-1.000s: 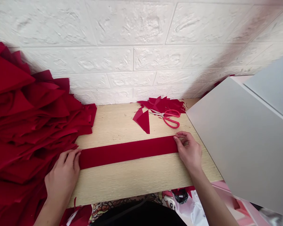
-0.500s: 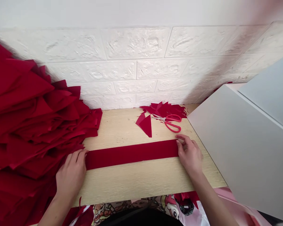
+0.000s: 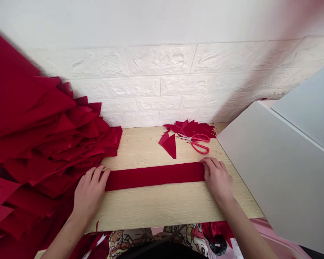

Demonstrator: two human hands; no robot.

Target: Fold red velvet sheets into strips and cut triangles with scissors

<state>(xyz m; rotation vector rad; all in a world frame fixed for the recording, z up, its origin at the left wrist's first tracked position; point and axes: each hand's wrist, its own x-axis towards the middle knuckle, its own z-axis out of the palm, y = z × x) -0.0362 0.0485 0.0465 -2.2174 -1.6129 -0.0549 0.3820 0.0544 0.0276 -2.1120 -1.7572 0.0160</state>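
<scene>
A long, flat strip of dark red fabric (image 3: 155,175) lies across the pale wooden tabletop (image 3: 156,207), slightly higher at its right end. My left hand (image 3: 89,190) grips the left end, its fingers bent over the edge and covering it. At the opposite end, my right hand (image 3: 218,180) pinches the upper corner between thumb and fingers. Beyond the strip, red-handled scissors (image 3: 200,144) rest with their blades pointing left, partly open. A small pointed red scrap (image 3: 170,145) is beside the blade tips.
A tall heap of red fabric pieces (image 3: 56,144) fills the left side. More red offcuts (image 3: 193,128) are piled against the white brick-patterned wall (image 3: 162,59). A large white box-like panel (image 3: 275,162) bounds the right side. Patterned cloth (image 3: 129,239) shows below the table's front edge.
My left hand has moved slightly inward along the strip, with its fingers further over the end. My right hand keeps its place at the other end. The camera view has shifted a little.
</scene>
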